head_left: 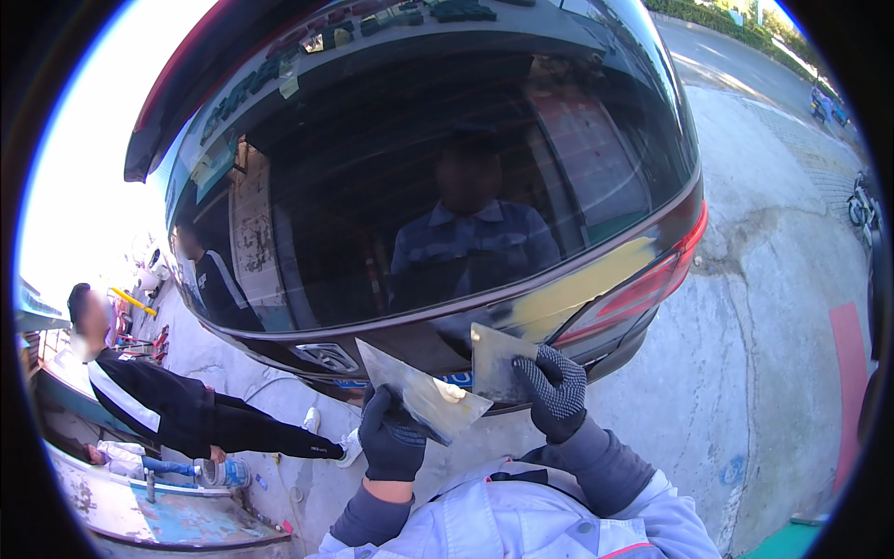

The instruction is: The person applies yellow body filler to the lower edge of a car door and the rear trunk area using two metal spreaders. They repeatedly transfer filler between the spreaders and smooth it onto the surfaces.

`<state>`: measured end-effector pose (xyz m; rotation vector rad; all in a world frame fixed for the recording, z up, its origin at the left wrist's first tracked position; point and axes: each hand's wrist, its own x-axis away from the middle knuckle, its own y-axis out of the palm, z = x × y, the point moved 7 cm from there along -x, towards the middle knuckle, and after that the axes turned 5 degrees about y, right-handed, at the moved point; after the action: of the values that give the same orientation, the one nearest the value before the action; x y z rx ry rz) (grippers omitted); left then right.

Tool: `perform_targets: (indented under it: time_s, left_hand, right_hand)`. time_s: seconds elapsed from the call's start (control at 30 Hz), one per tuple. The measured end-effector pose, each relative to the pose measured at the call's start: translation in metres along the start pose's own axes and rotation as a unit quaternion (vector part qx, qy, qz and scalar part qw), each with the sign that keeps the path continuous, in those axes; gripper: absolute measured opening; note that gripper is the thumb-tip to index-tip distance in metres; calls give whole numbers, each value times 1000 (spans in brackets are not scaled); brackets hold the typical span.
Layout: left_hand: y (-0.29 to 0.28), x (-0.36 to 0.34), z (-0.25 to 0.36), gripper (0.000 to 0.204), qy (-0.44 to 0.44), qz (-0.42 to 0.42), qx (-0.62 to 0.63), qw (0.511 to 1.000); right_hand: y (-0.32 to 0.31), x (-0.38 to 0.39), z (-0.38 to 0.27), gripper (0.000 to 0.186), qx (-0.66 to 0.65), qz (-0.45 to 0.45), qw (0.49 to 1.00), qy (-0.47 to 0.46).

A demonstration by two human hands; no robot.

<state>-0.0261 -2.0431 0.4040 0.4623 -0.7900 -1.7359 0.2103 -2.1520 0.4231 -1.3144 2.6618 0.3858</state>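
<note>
In a dark dotted glove, my left hand (391, 445) grips a flat grey putty board (402, 373) from below. A small dab of pale putty (451, 392) sits near the board's right corner. My right hand (557, 393), gloved the same way, is closed on a squarish putty spreader (499, 361) smeared with pale residue. The spreader is held upright, just right of the board. Both tools are in front of the dark car's tailgate (419, 328). A yellowish filler patch (582, 284) covers the panel below the rear window, beside the red tail light (633, 296).
The car's dark rear window (372, 205) fills the upper middle and reflects people. A person in black (163, 401) stands at the left, near a worn workbench (177, 498). Concrete ground (689, 419) extends right, with a red strip (847, 373) and a parked motorbike (861, 205).
</note>
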Motion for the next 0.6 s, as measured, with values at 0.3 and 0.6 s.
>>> perform_targets:
  time_s: [0.3, 0.6]
  left_hand:
    - [-1, -18, 34, 32, 148, -52, -263, 952]
    - [-11, -13, -1, 20, -28, 46, 7, 999]
  right_hand:
    - [9, 13, -23, 16, 212, -127, 963, -108]
    - [-4, -6, 65, 17, 122, 121, 984, 43]
